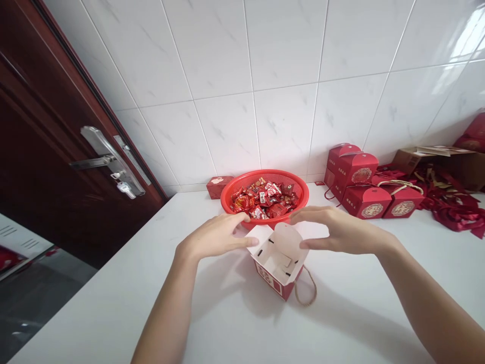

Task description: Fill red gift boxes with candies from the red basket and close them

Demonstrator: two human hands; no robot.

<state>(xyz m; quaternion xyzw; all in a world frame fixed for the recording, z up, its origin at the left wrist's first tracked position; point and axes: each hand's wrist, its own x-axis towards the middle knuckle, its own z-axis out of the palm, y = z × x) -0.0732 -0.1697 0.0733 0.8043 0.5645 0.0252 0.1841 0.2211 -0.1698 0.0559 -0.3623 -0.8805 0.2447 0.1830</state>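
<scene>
A red gift box (pixel 271 280) with a white inside stands on the white table, its top flaps raised and no sweets visible in it. Its rope handle (pixel 314 290) hangs out on the right side. My left hand (pixel 217 235) is at the box's left flap, thumb tip over the flap's edge and fingers apart from the thumb. On the other side, my right hand (pixel 337 230) curves around the right flap, its thumb close to the flap's edge. Just behind the box sits a red plastic basket (pixel 303 187) with many red-wrapped candies (pixel 265 199).
Several closed red boxes (pixel 358 172) are stacked at the right. Beyond them lie dark red ribbons (pixel 447 197) and an open cardboard carton (pixel 468 169). Another small red box (pixel 219 187) is left of the basket. A brown door (pixel 49 116) stands at the left, a tiled wall behind.
</scene>
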